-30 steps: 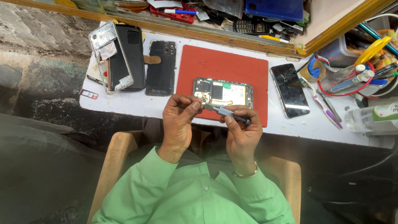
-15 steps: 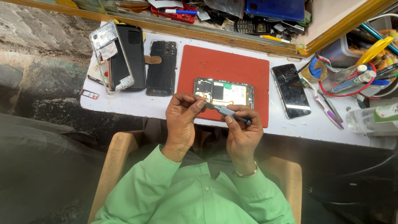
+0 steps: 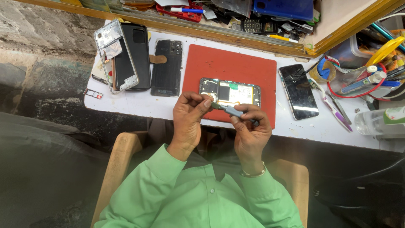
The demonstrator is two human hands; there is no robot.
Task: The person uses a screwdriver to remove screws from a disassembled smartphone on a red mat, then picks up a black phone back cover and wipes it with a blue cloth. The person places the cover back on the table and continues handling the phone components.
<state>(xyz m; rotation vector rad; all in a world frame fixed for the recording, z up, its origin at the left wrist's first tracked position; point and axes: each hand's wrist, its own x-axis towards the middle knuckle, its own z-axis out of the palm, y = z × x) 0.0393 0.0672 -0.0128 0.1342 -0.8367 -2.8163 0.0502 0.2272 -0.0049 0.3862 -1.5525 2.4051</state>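
nearest the camera, green sleeves (image 3: 198, 198) run up to both hands, which meet just above the near edge of the red mat (image 3: 230, 69); the right hand (image 3: 249, 133) is curled around a small grey-handled screwdriver (image 3: 232, 111), its fingers closed on the handle, while the left hand (image 3: 187, 118) pinches the tool's tip end between thumb and forefinger, fingers narrow and bunched; whether a bit or a screw sits in that pinch is too small to tell; the tool is held off the phone, not touching it.

just beyond the hands lies the opened phone (image 3: 230, 93), back cover off, board and pale inner parts showing, flat on the mat; judging from this, the opening is done and the work inside is under way, with the phone not yet closed up; which screws are out i cannot tell.

farther left on the white table (image 3: 126, 103) lie a dark back cover (image 3: 166, 67), a black phone (image 3: 137, 55) and a silver frame (image 3: 114, 55) leaning over it, well apart from the mat; to the right of the mat lies a dark phone with a cracked screen (image 3: 298, 90), and beside it a purple-tipped tool (image 3: 333, 107); at the far right stands a clutter of bottles and tools in a clear tub (image 3: 363, 76); at the back, a wooden ledge (image 3: 236, 36) holds more parts.
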